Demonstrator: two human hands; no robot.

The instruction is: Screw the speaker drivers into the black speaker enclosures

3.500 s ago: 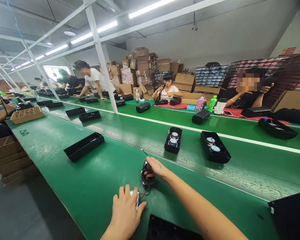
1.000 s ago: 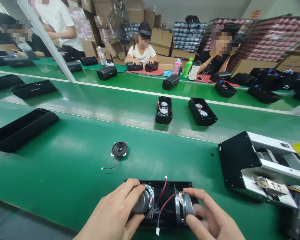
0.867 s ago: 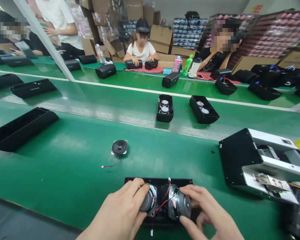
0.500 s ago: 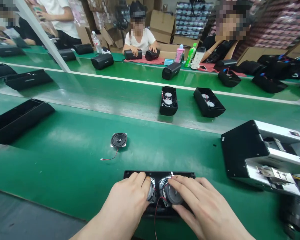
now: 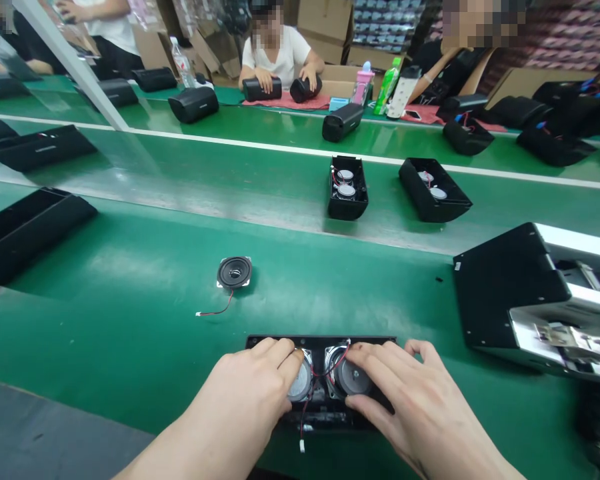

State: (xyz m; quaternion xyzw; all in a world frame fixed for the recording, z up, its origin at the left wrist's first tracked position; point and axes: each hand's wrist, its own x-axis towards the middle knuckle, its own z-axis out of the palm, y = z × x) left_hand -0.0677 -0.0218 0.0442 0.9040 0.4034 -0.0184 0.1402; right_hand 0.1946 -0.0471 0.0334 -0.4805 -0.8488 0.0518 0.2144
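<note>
A black speaker housing (image 5: 320, 420) lies in front of me, with two speaker drivers in it, magnet side up. My left hand (image 5: 255, 377) curls its fingers over the left speaker driver (image 5: 301, 383) and hides part of it. Around the right speaker driver (image 5: 354, 379), the thumb and fingers of my right hand (image 5: 405, 387) are closed at its right side. Thin red and black wires (image 5: 307, 400) run from the drivers. One white connector (image 5: 302, 446) hangs over the housing's near edge, another (image 5: 349, 342) rests at its far edge.
A loose speaker driver (image 5: 235, 273) lies cone up beyond the housing. To the right stands a black and white machine (image 5: 510, 287). Open housings with drivers (image 5: 349, 207) sit on the conveyor belt (image 5: 205, 180). Another open housing (image 5: 35, 233) lies left. Co-workers sit opposite.
My right hand has shifted the right driver slightly, and it now sits straighter in the housing. The wires have moved, bringing the near white connector into view. The camera view has tilted down.
</note>
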